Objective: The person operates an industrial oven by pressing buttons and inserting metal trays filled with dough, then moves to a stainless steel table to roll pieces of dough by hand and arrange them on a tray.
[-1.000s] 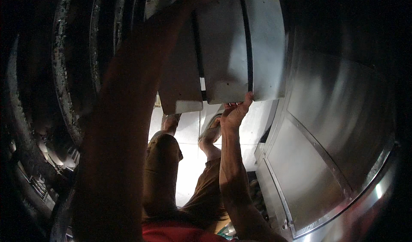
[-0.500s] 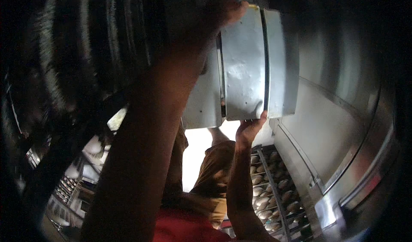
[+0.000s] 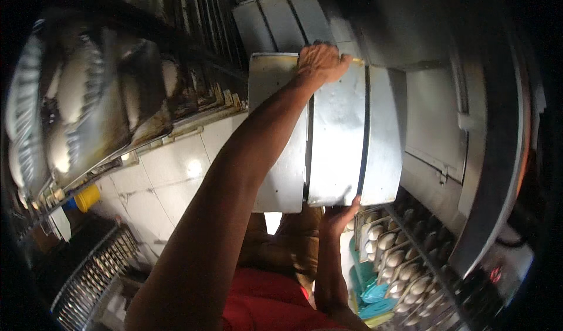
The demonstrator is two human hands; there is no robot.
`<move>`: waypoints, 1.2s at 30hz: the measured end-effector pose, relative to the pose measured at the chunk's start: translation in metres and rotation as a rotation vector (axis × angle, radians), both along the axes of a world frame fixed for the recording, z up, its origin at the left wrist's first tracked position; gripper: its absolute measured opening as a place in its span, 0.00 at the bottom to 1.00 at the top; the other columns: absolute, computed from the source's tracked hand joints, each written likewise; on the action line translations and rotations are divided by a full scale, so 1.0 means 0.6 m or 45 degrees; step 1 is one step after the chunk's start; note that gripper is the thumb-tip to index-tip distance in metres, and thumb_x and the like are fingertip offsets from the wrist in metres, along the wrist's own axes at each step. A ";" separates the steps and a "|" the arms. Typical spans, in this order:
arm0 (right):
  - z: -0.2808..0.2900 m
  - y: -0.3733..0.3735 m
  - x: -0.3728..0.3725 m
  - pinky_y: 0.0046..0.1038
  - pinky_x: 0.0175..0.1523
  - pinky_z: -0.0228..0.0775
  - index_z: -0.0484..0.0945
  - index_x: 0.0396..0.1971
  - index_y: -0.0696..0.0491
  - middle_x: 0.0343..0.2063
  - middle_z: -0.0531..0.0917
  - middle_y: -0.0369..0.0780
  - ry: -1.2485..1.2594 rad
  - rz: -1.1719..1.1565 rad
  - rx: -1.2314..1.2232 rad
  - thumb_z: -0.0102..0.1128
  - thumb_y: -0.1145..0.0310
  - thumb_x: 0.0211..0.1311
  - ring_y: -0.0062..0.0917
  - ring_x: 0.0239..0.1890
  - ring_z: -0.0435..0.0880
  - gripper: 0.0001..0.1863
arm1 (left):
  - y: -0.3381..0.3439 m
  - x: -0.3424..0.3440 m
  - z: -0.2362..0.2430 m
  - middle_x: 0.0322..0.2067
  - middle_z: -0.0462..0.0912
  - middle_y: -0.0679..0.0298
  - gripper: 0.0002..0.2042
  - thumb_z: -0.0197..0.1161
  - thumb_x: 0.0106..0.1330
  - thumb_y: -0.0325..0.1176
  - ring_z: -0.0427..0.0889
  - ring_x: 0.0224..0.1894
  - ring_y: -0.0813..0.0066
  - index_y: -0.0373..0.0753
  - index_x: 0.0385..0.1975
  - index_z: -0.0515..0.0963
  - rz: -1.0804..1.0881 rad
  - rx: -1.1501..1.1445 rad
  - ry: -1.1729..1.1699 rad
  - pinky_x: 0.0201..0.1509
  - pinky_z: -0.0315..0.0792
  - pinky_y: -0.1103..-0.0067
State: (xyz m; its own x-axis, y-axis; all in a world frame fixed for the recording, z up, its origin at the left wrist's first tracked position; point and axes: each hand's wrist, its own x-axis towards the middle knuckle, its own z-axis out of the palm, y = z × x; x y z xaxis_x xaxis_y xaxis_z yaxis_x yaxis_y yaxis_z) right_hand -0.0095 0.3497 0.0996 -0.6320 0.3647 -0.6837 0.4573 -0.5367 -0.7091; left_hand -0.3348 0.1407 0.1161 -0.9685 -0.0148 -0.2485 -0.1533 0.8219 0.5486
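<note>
Metal pan set [image 3: 337,137] clasped at far edge by left hand [image 3: 322,62], fingers curled over, and at near edge by right hand [image 3: 338,216], thumb against edge, fingers mostly hidden beneath. Left of pan set, tiled floor [image 3: 176,164]; right, steel panel [image 3: 434,105]; beyond, similar pans [image 3: 281,23]; near right, racked pale oval pieces [image 3: 394,257].

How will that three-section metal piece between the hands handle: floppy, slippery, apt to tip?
Likely stiff: the metal piece spans from the left hand to the right hand with no obvious sag. Its smooth, shiny faces may be slippery. It could tip if one hand let go, since they grip opposite ends.
</note>
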 end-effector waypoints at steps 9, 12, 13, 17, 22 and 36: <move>0.216 -0.081 0.238 0.48 0.70 0.55 0.60 0.70 0.50 0.68 0.67 0.41 0.136 -0.176 -0.064 0.49 0.34 0.67 0.36 0.70 0.64 0.42 | 0.036 0.182 0.189 0.40 0.85 0.43 0.26 0.51 0.67 0.52 0.85 0.45 0.48 0.30 0.36 0.85 -0.259 -0.006 0.120 0.51 0.77 0.59; 0.275 -0.116 0.306 0.49 0.68 0.60 0.60 0.70 0.48 0.67 0.68 0.40 0.132 -0.175 -0.112 0.50 0.34 0.66 0.36 0.68 0.67 0.42 | 0.028 0.232 0.265 0.43 0.85 0.44 0.26 0.54 0.65 0.53 0.85 0.48 0.49 0.31 0.39 0.85 -0.356 -0.067 0.165 0.53 0.77 0.59; 0.293 -0.128 0.322 0.49 0.67 0.62 0.60 0.70 0.49 0.67 0.68 0.40 0.150 -0.182 -0.127 0.50 0.33 0.66 0.36 0.67 0.67 0.42 | 0.026 0.243 0.290 0.44 0.85 0.44 0.26 0.54 0.65 0.53 0.84 0.49 0.49 0.31 0.39 0.85 -0.383 -0.084 0.176 0.54 0.77 0.60; 0.368 -0.153 0.383 0.49 0.65 0.67 0.59 0.70 0.49 0.67 0.67 0.41 0.296 -0.151 -0.212 0.50 0.33 0.65 0.38 0.67 0.68 0.44 | 0.014 0.301 0.401 0.46 0.85 0.46 0.26 0.57 0.64 0.53 0.83 0.52 0.52 0.33 0.44 0.84 -0.434 -0.148 0.184 0.57 0.76 0.61; 0.431 -0.176 0.419 0.49 0.65 0.66 0.60 0.70 0.48 0.67 0.68 0.40 0.432 -0.210 -0.176 0.50 0.32 0.65 0.36 0.67 0.68 0.44 | -0.006 0.340 0.495 0.35 0.87 0.46 0.25 0.57 0.60 0.51 0.88 0.41 0.53 0.31 0.33 0.87 -0.419 -0.129 0.430 0.49 0.79 0.63; 0.579 -0.110 0.286 0.47 0.64 0.66 0.63 0.68 0.50 0.65 0.70 0.42 0.717 -0.133 0.034 0.55 0.35 0.64 0.35 0.65 0.71 0.42 | 0.023 0.229 0.723 0.41 0.87 0.47 0.29 0.55 0.63 0.58 0.86 0.49 0.51 0.34 0.40 0.87 -0.330 -0.089 0.587 0.55 0.78 0.63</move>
